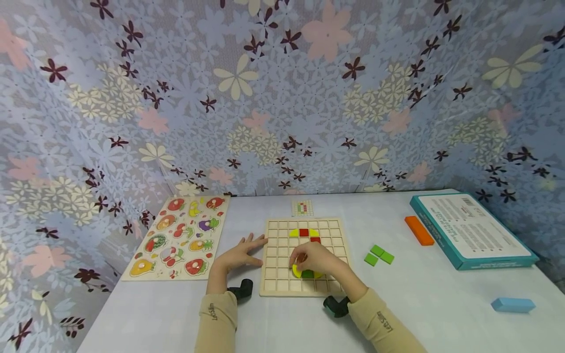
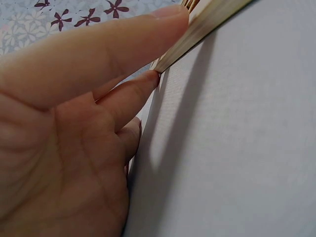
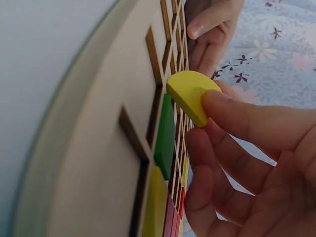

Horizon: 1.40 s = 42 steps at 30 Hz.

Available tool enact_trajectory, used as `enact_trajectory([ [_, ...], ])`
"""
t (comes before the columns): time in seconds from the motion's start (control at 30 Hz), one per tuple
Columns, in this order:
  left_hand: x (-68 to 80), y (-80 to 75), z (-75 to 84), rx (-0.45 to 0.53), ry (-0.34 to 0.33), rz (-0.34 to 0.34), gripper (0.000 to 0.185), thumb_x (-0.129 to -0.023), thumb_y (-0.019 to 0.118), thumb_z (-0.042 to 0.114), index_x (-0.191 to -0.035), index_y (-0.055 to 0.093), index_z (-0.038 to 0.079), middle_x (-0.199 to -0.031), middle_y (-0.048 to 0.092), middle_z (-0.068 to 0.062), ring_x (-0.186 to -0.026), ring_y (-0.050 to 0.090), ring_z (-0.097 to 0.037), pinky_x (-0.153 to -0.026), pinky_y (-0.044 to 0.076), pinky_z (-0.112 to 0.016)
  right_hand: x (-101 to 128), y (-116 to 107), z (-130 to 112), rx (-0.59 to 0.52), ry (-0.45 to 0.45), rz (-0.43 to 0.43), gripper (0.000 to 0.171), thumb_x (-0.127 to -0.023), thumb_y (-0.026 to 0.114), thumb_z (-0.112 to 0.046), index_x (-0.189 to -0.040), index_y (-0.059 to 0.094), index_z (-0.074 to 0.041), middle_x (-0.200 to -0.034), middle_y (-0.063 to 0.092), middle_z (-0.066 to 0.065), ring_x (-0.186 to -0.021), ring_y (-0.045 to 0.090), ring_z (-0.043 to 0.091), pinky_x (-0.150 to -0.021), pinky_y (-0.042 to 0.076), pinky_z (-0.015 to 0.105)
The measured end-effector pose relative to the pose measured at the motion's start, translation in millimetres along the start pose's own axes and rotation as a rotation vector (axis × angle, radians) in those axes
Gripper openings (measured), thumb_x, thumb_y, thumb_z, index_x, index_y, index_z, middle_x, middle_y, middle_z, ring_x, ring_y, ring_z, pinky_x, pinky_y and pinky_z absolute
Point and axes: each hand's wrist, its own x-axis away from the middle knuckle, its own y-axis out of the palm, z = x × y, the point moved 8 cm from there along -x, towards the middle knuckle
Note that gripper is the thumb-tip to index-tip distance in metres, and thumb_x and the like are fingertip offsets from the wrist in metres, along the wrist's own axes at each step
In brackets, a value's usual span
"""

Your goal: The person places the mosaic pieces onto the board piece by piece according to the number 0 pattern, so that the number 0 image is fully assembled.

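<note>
A wooden grid board (image 1: 275,275) lies on the table in front of the person. Above its lower middle, the right hand (image 1: 319,257) pinches a yellow rounded tile (image 3: 188,94) between thumb and fingers. In the right wrist view, this tile hovers near a dark green tile (image 3: 164,143) set in the grid, with another yellow tile (image 3: 155,205) beyond the green one. Red tiles (image 1: 303,233) and further yellow ones sit in the upper grid, partly hidden by the right hand. Fingers spread, the left hand (image 1: 240,254) touches the board's left edge with thumb and fingertips.
A small pattern card (image 1: 302,208) lies behind the board, and a fruit puzzle board (image 1: 178,245) is at left. Several light green tiles (image 1: 377,250) lie to the right, near an orange block (image 1: 419,231), a teal box (image 1: 476,230) and a light blue block (image 1: 513,305).
</note>
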Motion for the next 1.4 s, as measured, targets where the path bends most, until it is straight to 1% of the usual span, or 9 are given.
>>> enact_trajectory([
  [0.23, 0.6, 0.2, -0.2, 0.007, -0.001, -0.001, 0.072, -0.074, 0.074, 0.018, -0.140, 0.043, 0.016, -0.152, 0.023, -0.004, -0.140, -0.008, -0.036, -0.109, -0.005, -0.060, -2, 1, 0, 0.084, 0.013, 0.059, 0.011, -0.077, 0.070, -0.001, -0.077, 0.069, -0.012, -0.071, 0.060, -0.006, -0.069, 0.051, 0.011, -0.064, 0.046, 0.026],
  [0.5, 1.3, -0.2, 2.7, 0.016, -0.007, 0.003, 0.072, -0.074, 0.074, 0.017, -0.139, 0.044, 0.016, -0.152, 0.024, -0.004, -0.140, -0.008, -0.036, -0.109, -0.005, -0.060, -1, 2, 0, 0.114, 0.042, 0.052, 0.011, -0.074, 0.072, 0.002, -0.072, 0.069, -0.010, -0.068, 0.061, -0.005, -0.067, 0.051, 0.011, -0.062, 0.047, 0.025],
  [0.63, 0.9, -0.3, 3.5, 0.018, -0.007, 0.002, 0.072, -0.074, 0.074, 0.016, -0.139, 0.044, 0.016, -0.152, 0.024, -0.004, -0.140, -0.008, -0.034, -0.110, -0.005, -0.058, -1, 1, 0, 0.103, 0.040, 0.043, 0.012, -0.074, 0.072, 0.002, -0.073, 0.069, -0.010, -0.069, 0.061, -0.005, -0.066, 0.051, 0.011, -0.061, 0.047, 0.025],
  [0.8, 1.0, -0.4, 3.8, 0.017, -0.006, -0.003, 0.072, -0.075, 0.074, 0.016, -0.140, 0.043, 0.015, -0.152, 0.023, -0.004, -0.141, -0.008, -0.032, -0.111, -0.006, -0.056, -1, -4, 3, 0.055, 0.022, 0.039, 0.009, -0.074, 0.071, 0.000, -0.075, 0.069, -0.009, -0.069, 0.061, -0.005, -0.066, 0.053, 0.010, -0.060, 0.047, 0.023],
  [0.93, 1.8, -0.3, 2.8, 0.017, -0.005, -0.004, 0.072, -0.075, 0.073, 0.016, -0.140, 0.042, 0.015, -0.152, 0.023, -0.004, -0.140, -0.008, -0.033, -0.110, -0.005, -0.057, 1, -14, 4, 0.022, 0.010, 0.050, 0.006, -0.077, 0.070, -0.002, -0.080, 0.069, -0.007, -0.071, 0.060, -0.004, -0.067, 0.053, 0.011, -0.060, 0.047, 0.024],
  [1.03, 2.0, -0.3, 1.1, 0.014, -0.007, -0.002, 0.072, -0.075, 0.074, 0.017, -0.140, 0.042, 0.015, -0.152, 0.023, -0.004, -0.140, -0.008, -0.034, -0.110, -0.006, -0.058, 3, -26, 8, 0.000, 0.018, 0.074, 0.006, -0.078, 0.070, -0.004, -0.083, 0.068, -0.006, -0.073, 0.060, -0.002, -0.068, 0.053, 0.013, -0.060, 0.047, 0.025],
  [1.2, 1.7, -0.6, -1.3, 0.011, -0.005, -0.003, 0.072, -0.075, 0.074, 0.017, -0.140, 0.043, 0.015, -0.152, 0.023, -0.004, -0.140, -0.008, -0.035, -0.110, -0.006, -0.058, 9, -51, 21, -0.057, 0.059, 0.143, 0.011, -0.078, 0.069, -0.003, -0.089, 0.068, -0.002, -0.078, 0.061, 0.001, -0.072, 0.055, 0.015, -0.063, 0.049, 0.027],
  [1.4, 0.3, -0.9, -0.4, 0.034, 0.001, -0.002, 0.073, -0.073, 0.074, 0.015, -0.139, 0.043, 0.015, -0.152, 0.024, -0.005, -0.140, -0.009, -0.036, -0.109, -0.006, -0.059, 23, -82, 38, -0.076, 0.110, 0.216, 0.019, -0.079, 0.068, -0.004, -0.097, 0.066, 0.000, -0.083, 0.062, 0.004, -0.076, 0.056, 0.017, -0.067, 0.048, 0.030],
])
